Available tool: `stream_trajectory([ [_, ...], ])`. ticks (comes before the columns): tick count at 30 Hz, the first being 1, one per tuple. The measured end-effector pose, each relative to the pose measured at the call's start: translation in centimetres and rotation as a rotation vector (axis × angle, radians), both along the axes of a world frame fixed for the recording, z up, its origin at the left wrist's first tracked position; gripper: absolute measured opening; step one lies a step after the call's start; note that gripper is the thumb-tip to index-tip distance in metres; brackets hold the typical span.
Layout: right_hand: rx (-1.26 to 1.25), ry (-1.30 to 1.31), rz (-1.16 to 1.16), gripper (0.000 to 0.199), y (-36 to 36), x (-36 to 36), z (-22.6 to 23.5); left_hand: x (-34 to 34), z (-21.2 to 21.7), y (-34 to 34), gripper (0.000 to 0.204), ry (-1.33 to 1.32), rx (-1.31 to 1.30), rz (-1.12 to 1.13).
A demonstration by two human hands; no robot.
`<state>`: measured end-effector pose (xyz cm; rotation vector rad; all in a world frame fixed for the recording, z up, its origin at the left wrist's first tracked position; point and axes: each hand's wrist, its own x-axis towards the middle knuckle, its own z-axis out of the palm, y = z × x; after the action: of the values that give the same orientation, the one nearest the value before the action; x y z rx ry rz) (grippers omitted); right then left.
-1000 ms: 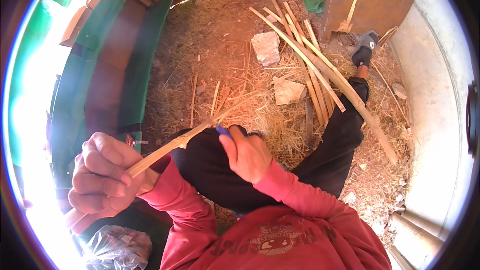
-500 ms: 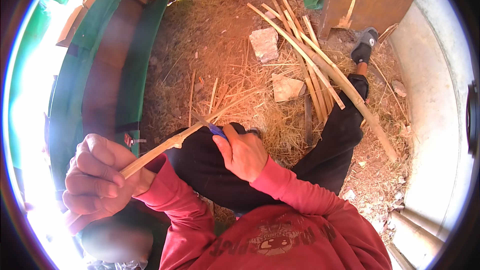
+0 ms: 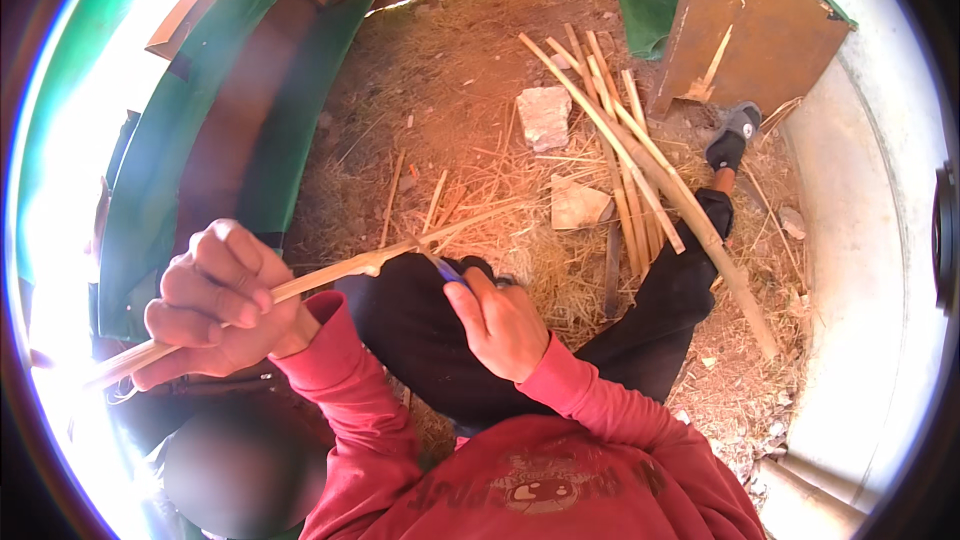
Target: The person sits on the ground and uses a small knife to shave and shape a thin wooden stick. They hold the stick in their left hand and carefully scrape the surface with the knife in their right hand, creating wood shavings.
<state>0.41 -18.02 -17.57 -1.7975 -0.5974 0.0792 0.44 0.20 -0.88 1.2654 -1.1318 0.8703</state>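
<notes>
My left hand, raised at the left, is closed around a long pale split-bamboo strip. One end of the strip sticks out behind the hand; the rest slants up to the right, with a knobby joint partway along. My right hand grips a blue-handled knife above my dark-trousered knee. Its thin blade crosses the strip just beyond the joint and seems to touch it. The fingers hide much of the handle.
Bamboo poles lie in a loose pile to the right, by my outstretched leg. Two pale stones rest on straw-strewn earth. A brown wooden panel stands at the far right. A blurred round dark shape fills the lower left.
My left hand has risen, and the strip lies at a flatter slant, its near end now showing behind the hand. The knife stays against the strip. The whole view has shifted slightly.
</notes>
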Motion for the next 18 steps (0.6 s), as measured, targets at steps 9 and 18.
stream_trajectory([
  [9,-0.032,-0.155,-0.116,0.028,2.1,-0.2,0.7,-0.6,-0.1,-1.2,0.064,-0.031,-0.019,0.049],
  [18,-0.391,0.038,-0.255,0.036,-3.0,3.4,-10.8,-0.4,0.1,-0.4,0.067,-0.052,-0.116,-0.028],
])
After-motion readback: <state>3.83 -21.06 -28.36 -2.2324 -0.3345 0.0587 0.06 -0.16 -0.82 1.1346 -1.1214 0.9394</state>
